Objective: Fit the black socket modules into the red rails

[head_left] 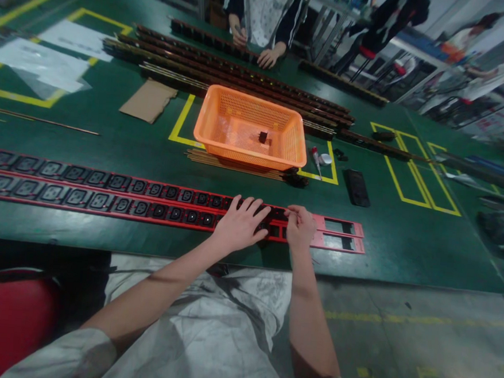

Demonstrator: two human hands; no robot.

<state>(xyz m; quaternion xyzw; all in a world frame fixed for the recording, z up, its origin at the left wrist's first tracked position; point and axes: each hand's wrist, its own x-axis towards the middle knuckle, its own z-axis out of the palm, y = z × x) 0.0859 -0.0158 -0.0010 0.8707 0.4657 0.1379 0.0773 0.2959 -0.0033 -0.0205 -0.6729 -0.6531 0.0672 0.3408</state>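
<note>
Two long red power strip housings [216,209] lie side by side along the near edge of the table, filled with rows of black sockets [97,200]. My left hand [237,225] rests on them with its fingers spread, covering some of the sockets. Just to its right, my right hand [301,228] has its thumb and fingers pinched together over the housings. Whatever lies between those fingertips is too small or hidden to make out. Beyond my right hand, the housings' end section [340,225] shows rectangular cutouts.
An orange basket [250,155] holding a small black part [262,137] stands ahead, with thin rods [236,165] before it. A screwdriver [316,160] and a black phone-like slab [356,187] lie to the right. Behind are long dark strips [226,67] and a co-worker's hands [267,56].
</note>
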